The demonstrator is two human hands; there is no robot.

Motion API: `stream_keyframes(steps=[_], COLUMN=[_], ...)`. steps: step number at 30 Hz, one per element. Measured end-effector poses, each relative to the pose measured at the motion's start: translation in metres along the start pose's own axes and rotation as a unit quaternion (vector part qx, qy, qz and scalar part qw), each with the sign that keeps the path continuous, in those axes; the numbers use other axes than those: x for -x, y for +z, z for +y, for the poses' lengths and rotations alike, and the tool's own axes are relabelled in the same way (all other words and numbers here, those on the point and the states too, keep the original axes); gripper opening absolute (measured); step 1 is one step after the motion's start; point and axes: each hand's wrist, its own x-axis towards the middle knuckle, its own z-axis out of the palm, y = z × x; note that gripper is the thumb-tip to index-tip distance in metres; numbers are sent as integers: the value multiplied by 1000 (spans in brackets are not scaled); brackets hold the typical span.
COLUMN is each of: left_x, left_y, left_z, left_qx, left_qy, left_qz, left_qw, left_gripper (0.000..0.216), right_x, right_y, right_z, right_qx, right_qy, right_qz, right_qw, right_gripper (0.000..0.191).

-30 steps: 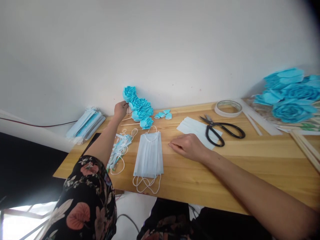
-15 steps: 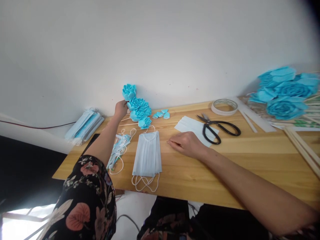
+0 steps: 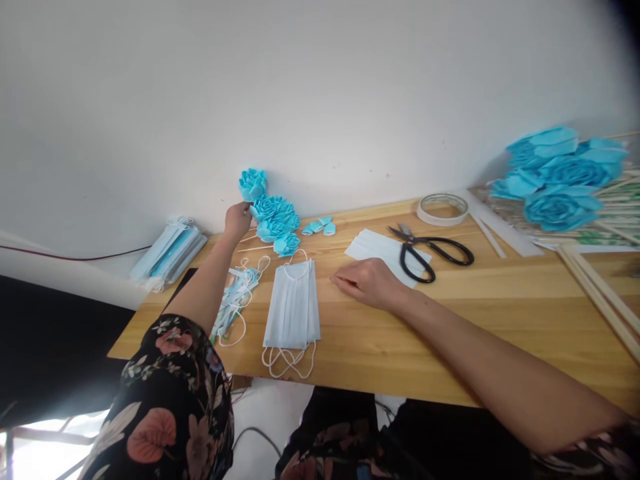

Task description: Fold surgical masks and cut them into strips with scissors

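Observation:
My left hand (image 3: pixel 237 219) reaches to the back of the wooden table (image 3: pixel 450 320), fingers closed at the stick of a blue paper rose (image 3: pixel 253 183) beside a cluster of blue roses (image 3: pixel 274 217) against the wall. My right hand (image 3: pixel 369 283) rests palm down on the table, fingers loosely curled, holding nothing, just right of a stack of light blue face masks (image 3: pixel 293 305). A loose mask sheet (image 3: pixel 375 248) lies beyond it.
Black scissors (image 3: pixel 430 252) and a tape roll (image 3: pixel 443 209) lie at the back right. Larger blue roses (image 3: pixel 560 177) on sticks and wooden sticks (image 3: pixel 597 290) fill the right end. A mask pile (image 3: pixel 167 253) sits far left, cut straps (image 3: pixel 237 300) and small blue petals (image 3: pixel 317 227) near the middle.
The view has shifted slightly. My left hand stays at the rose stick with the rose lifted a little. My right hand has barely moved.

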Motion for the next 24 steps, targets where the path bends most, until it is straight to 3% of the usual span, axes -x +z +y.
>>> stream_keyframes(steps=[10, 18, 24], left_x=[3, 3, 5], left_y=[2, 7, 12], left_z=[4, 8, 9], left_qx=[0, 5, -3], left_qy=[-9, -3, -15], left_qz=[-5, 48, 27], left_qw=[1000, 999, 1000], left_gripper=[41, 40, 35], right_x=[-1, -1, -1], right_y=[-2, -5, -3], right_z=[-1, -1, -1], right_qx=[0, -14, -5], right_qy=[2, 9, 18], right_qz=[6, -3, -8], right_qw=[1000, 1000, 1000], right_gripper=[42, 43, 43])
